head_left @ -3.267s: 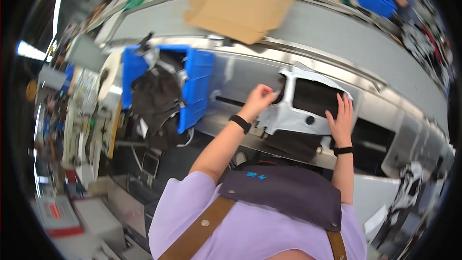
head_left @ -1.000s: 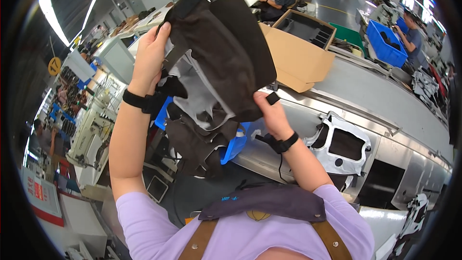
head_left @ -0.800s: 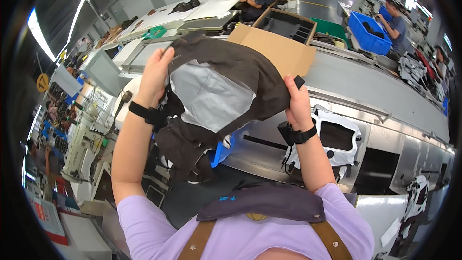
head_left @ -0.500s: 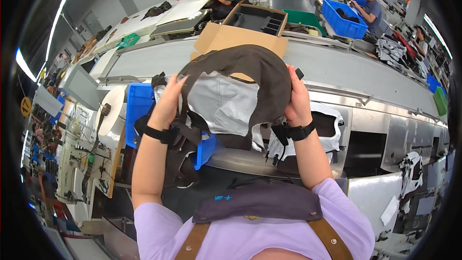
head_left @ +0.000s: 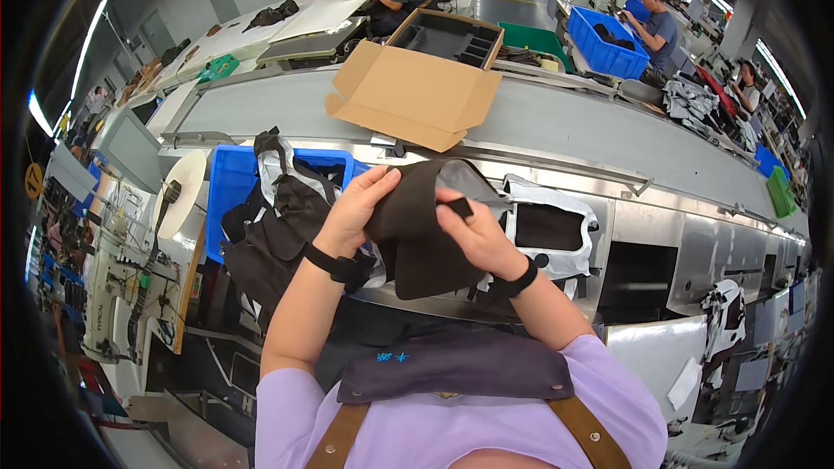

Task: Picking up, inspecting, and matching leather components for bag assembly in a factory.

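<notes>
Between my hands hangs a dark brown fabric piece (head_left: 415, 239), folded over, with a grey lining showing at its upper right. My left hand (head_left: 354, 208) pinches its upper left edge. My right hand (head_left: 473, 234) grips the right side, with a small dark tab or strap end sticking up by the fingers. To the left, a blue bin (head_left: 219, 200) is heaped with similar dark brown pieces (head_left: 291, 239) that spill over its front. Right of my hands lies a white-edged piece with a dark panel (head_left: 552, 226).
An opened cardboard box (head_left: 417, 91) lies with its flap on the grey conveyor (head_left: 573, 122). A sewing machine (head_left: 122, 287) stands at left. Two people work beyond the conveyor, near a blue crate (head_left: 608, 39). A white-topped table (head_left: 656, 356) is at lower right.
The brown piece was held wide and high, its grey lining facing me. Now it is lower, nearer and folded, and my hands are closer together. The blue bin and cardboard flap show more.
</notes>
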`<action>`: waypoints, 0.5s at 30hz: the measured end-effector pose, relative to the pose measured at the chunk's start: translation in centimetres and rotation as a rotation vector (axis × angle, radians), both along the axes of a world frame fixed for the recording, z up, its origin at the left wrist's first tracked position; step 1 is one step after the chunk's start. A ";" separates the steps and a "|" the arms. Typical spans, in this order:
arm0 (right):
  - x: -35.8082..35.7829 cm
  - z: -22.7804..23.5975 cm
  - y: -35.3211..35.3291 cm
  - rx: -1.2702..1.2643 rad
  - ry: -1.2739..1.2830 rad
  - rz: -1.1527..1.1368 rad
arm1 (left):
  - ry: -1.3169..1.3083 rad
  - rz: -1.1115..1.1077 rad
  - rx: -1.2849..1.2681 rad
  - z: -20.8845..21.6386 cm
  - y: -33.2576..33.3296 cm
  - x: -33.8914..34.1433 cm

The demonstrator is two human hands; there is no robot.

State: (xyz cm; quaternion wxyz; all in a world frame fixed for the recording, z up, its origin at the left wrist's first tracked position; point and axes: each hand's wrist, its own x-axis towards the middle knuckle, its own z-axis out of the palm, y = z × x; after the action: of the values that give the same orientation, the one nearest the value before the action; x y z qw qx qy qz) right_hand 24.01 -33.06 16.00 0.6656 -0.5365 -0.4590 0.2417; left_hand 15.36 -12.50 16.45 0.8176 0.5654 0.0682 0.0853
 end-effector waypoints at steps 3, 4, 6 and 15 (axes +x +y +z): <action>0.5 1.4 -2.7 -0.110 -0.602 0.244 | 0.006 -0.021 0.014 1.9 0.0 -1.0; 0.6 1.5 -3.5 -0.133 -0.738 0.319 | 0.002 -0.031 0.026 2.6 -0.1 -1.3; 1.6 1.0 -4.2 -0.240 -0.829 0.249 | -0.088 -0.126 0.069 4.5 -0.5 -1.7; -2.3 -0.9 0.5 0.351 -0.030 -0.024 | -0.209 -0.537 0.630 9.2 -6.1 -0.5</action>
State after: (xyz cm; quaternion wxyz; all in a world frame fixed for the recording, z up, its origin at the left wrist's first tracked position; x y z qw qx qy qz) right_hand 21.71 -32.57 15.11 0.7450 -0.4208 -0.4977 0.1419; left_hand 14.91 -18.57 25.65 0.6007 0.7735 -0.1938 -0.0571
